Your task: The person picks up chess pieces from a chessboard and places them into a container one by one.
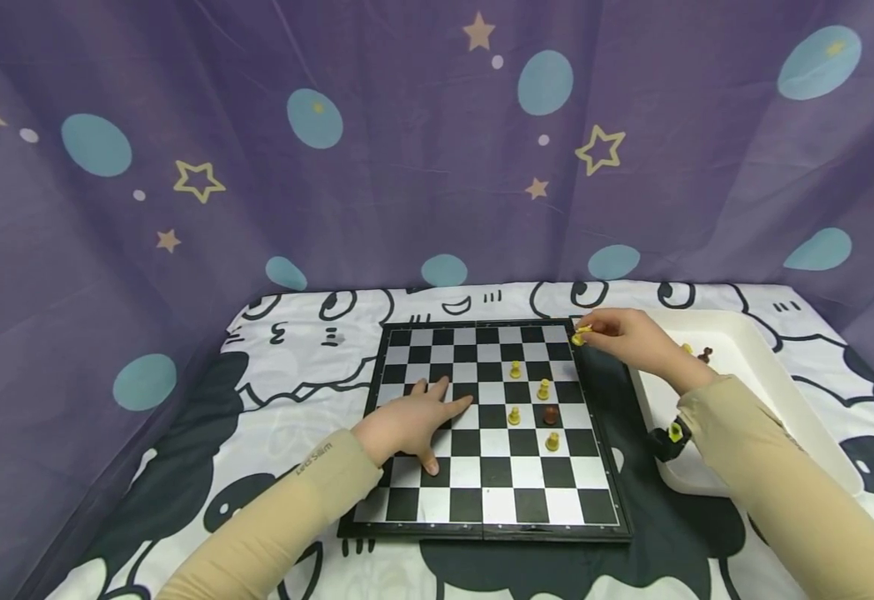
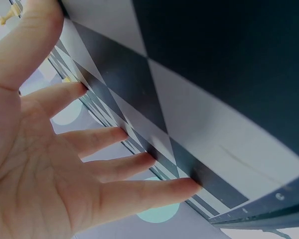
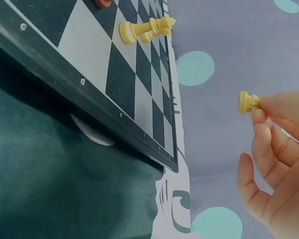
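Observation:
A chessboard (image 1: 496, 494) with a black frame lies on the cloth. My left hand (image 1: 410, 421) rests on its left part, fingers spread and fingertips touching the squares. At the far right corner of the board, my right hand (image 1: 620, 337) pinches a yellow chess piece (image 3: 246, 103) between thumb and fingers, its base pointing away from the fingertips. Several yellow chess pieces stand on the right half, among them a taller one (image 1: 544, 389) and one nearer the front (image 1: 552, 442). Between those two sits a dark red chess piece (image 1: 551, 415).
Right of the board stands a white tray (image 1: 751, 392), partly covered by my right forearm, with a dark red piece (image 1: 705, 355) and other pieces inside. A patterned cloth (image 1: 309, 342) covers the table. Behind it hangs a purple curtain (image 1: 407, 192).

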Motion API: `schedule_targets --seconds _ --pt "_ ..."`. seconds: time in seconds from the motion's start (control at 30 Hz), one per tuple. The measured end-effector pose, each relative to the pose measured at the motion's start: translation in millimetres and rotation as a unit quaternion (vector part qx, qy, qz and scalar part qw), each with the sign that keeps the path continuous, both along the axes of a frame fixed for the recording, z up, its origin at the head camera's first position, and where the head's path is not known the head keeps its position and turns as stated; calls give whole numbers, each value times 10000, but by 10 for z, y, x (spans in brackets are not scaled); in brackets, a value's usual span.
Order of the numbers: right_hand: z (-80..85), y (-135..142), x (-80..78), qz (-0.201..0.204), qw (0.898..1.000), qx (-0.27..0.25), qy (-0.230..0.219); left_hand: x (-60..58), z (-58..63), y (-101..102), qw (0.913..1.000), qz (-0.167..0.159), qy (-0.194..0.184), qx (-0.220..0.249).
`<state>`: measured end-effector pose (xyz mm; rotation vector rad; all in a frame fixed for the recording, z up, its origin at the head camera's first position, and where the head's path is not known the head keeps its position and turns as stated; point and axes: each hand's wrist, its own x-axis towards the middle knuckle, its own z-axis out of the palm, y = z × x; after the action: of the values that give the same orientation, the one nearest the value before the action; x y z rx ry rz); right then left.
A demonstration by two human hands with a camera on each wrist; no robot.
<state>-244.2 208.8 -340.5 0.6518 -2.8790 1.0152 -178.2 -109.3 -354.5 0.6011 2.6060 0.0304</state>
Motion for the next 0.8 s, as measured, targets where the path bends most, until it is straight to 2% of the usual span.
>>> schedule_targets --seconds 0.53,0.8 --pt "38 321 140 -91 9992 18 378 -3 1 1 10000 -1 8 -5" --pt "89 532 160 -212 9997 33 147 -8 -6 -1 10000 5 -31 26"
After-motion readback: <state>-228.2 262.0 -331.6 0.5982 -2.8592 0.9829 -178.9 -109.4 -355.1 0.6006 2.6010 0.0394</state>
